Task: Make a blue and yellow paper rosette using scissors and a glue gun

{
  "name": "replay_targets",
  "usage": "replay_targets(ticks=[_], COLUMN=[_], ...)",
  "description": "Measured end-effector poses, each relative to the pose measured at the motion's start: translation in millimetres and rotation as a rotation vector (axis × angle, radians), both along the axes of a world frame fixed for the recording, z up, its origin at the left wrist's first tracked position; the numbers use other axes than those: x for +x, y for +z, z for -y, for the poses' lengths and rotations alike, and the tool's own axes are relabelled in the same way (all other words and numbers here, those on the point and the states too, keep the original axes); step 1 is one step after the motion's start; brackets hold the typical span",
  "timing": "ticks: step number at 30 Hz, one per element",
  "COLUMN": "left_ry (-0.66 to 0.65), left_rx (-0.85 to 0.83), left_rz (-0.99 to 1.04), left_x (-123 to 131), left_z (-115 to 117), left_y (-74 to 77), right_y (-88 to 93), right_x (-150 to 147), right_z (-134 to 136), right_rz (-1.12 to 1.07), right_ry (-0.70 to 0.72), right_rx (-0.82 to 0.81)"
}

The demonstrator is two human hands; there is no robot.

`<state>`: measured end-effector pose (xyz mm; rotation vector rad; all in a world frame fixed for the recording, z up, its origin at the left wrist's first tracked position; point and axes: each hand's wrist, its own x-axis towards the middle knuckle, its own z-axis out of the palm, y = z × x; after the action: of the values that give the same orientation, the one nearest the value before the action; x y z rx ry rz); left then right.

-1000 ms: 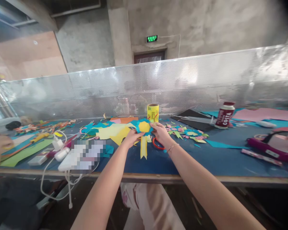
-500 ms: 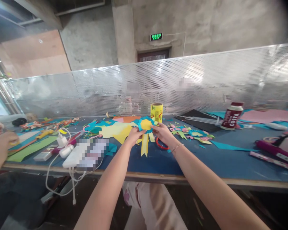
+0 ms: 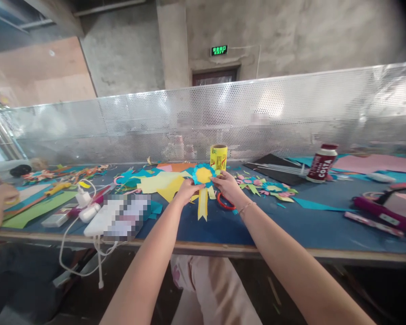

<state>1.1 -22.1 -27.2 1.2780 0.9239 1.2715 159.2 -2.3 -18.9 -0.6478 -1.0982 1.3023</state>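
Both my hands hold a paper rosette [image 3: 203,175] up above the blue table. It has a yellow round middle, a blue ruffled rim and a yellow ribbon tail [image 3: 202,205] hanging down with a notched end. My left hand [image 3: 186,191] is closed on its lower left edge. My right hand [image 3: 227,184] pinches its right edge. Behind the rosette stands a yellow roll [image 3: 218,157] with an open cardboard core. Red-handled scissors [image 3: 226,201], partly hidden, lie under my right hand. Finished-looking paper flowers [image 3: 276,188] lie to the right.
Yellow paper sheets [image 3: 155,183] and scraps lie left of centre. A power bank with white cables [image 3: 96,221] is at the front left. A Costa bottle [image 3: 322,163] and a purple pouch [image 3: 385,214] stand right. Another person's hand [image 3: 0,198] works at far left. A perforated metal screen [image 3: 128,126] runs behind.
The rosette's face is turned a little more squarely toward me, both hands still on it. The whole view has shifted slightly, so things appear a bit further left.
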Motion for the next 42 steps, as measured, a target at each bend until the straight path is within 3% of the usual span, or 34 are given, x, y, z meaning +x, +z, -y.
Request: replay_targets(ticks=[9, 21, 29, 31, 33, 36, 39, 42], left_ry=[0.001, 0.013, 0.145, 0.19, 0.248, 0.354, 0.42, 0.467], left_rx=[0.015, 0.05, 0.052, 0.051, 0.055, 0.044, 0.034, 0.042], left_rz=[-0.068, -0.109, -0.136, -0.082, -0.004, 0.101, 0.148, 0.156], left_x=[-0.1, -3.1, -7.3, -9.0, -11.3, -14.8, -16.8, -17.3], left_z=[6.0, 0.0, -8.8, -10.9, -13.4, -17.1, -19.1, -19.9], left_y=[5.3, 0.0, -6.8, -7.9, -9.0, -9.9, -9.4, -8.4], right_y=[6.5, 1.8, -2.7, -5.4, -8.9, -12.4, -11.8, -10.1], right_x=[2.6, 6.0, 6.6, 13.0, 21.7, 32.7, 36.0, 35.2], right_z=[3.6, -1.6, -12.8, -14.4, -14.8, -13.1, -10.4, -8.9], right_rz=[0.033, 0.161, 0.538, 0.778, 1.165, 1.607, 1.768, 1.814], right_ry=[-0.028, -0.08, -0.206, -0.292, -0.386, -0.391, -0.328, -0.376], right_rx=[-0.021, 0.045, 0.048, 0.075, 0.112, 0.048, 0.023, -0.016])
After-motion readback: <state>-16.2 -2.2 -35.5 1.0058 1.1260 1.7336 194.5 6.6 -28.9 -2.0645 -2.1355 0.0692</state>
